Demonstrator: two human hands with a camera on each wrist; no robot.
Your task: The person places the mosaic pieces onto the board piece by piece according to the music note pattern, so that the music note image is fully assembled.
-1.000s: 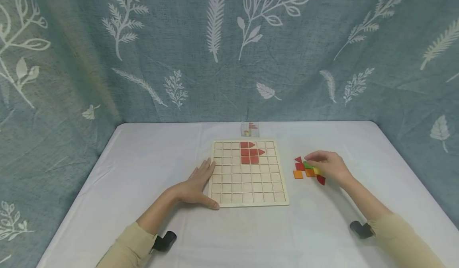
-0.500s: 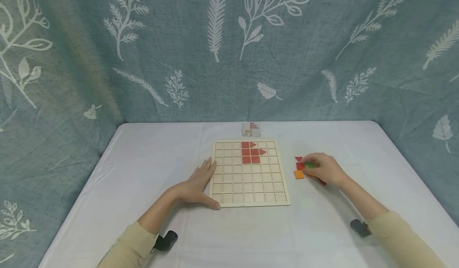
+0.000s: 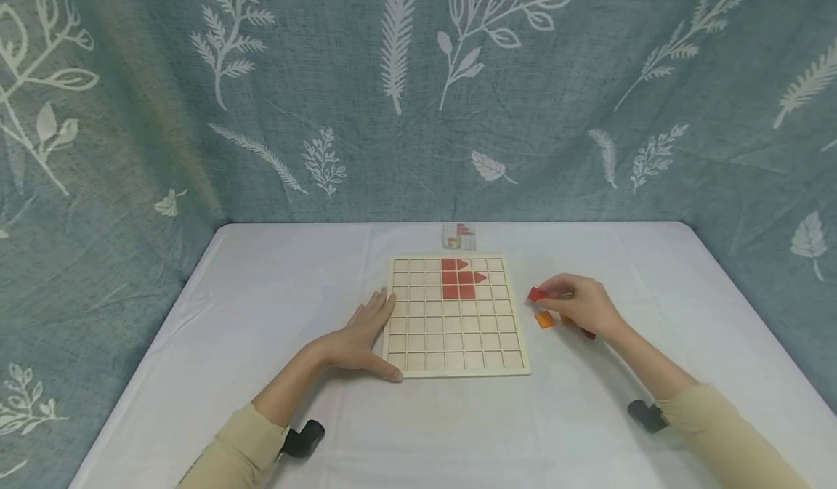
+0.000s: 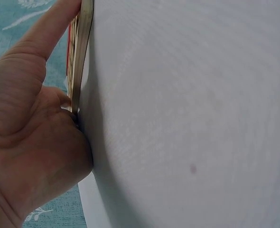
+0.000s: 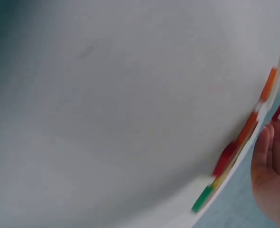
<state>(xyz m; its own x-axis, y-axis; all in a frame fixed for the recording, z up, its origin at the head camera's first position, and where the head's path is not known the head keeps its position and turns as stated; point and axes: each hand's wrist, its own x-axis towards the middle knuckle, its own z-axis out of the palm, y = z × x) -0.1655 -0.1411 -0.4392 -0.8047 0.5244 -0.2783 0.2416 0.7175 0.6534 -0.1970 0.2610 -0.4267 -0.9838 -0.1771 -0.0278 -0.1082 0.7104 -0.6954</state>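
A pale wooden grid board (image 3: 434,336) lies on the white table, with several red squares (image 3: 450,277) and two red triangles (image 3: 480,277) set in its upper rows. My left hand (image 3: 356,340) rests spread at the board's left edge, thumb at the near corner; the left wrist view shows the board's side edge (image 4: 83,42) beside the thumb. Right of the board, my right hand (image 3: 585,306) pinches a red square tile (image 3: 536,294) between thumb and fingertips. In the right wrist view that red tile (image 5: 278,110) appears edge-on at the fingertips.
Near the right hand lie an orange square (image 3: 545,320) and more tiles partly hidden under it. The right wrist view shows green (image 5: 203,198), yellow and dark red ones in a row. A small pattern card (image 3: 459,236) lies behind the board.
My right hand has reached left over the loose tiles, picked up the red square and moved it slightly toward the board. The orange square has turned a little. The left hand stays put.
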